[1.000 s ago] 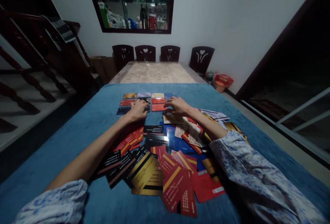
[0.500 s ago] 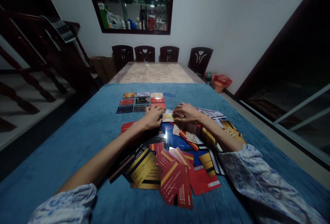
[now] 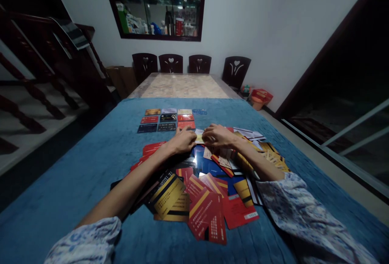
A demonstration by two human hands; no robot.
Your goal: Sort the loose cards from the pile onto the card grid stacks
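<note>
A pale yellow and white card (image 3: 199,137) lies at the far edge of a loose pile of cards. My left hand (image 3: 184,139) has its fingers curled together on the left edge of that card. At the opposite edge, my right hand (image 3: 219,136) is bent around it with closed fingertips, partly hidden from view. Beneath and in front of both hands spread red cards (image 3: 207,215), gold cards (image 3: 170,199) and blue cards (image 3: 212,169), overlapping at many angles. Beyond my left hand, cards (image 3: 168,118) lie face up in neat rows.
A blue cloth (image 3: 91,146) covers the near part of the table, with a bare marbled top (image 3: 182,85) behind it. Dark chairs (image 3: 170,63) line the far end. More gold cards (image 3: 269,147) and white cards (image 3: 249,133) lie around my right forearm.
My left hand has shifted right and its fingers have drawn in against the card. My right hand has moved only slightly, with its fingers more curled.
</note>
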